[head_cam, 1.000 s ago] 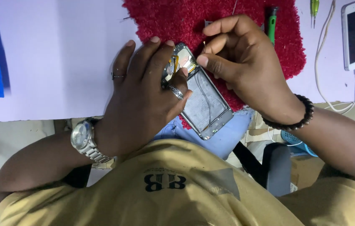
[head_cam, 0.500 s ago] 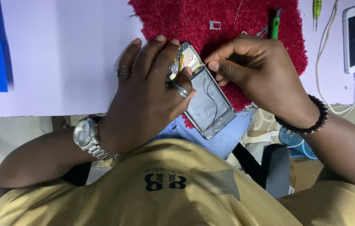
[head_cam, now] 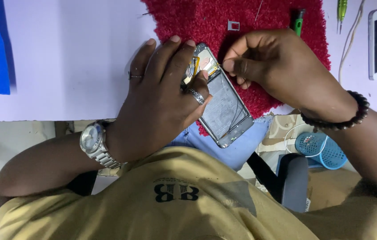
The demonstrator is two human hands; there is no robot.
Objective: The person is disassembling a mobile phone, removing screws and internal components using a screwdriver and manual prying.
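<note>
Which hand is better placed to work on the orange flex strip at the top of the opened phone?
Right, probably. The right hand is pinched, fingertips beside the orange flex strip. The left hand lies across the opened phone, gripping and steadying it.

Single head view, looking steeply down, close over own chest and table (head_cam: 64, 66) edge.

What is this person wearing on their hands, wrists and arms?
Left hand: a silver ring on one finger and a thin dark band on another, plus a silver metal-link wristwatch. Right hand: a dark beaded bracelet at the wrist. Forearms bare; mustard-yellow short sleeves.
</note>
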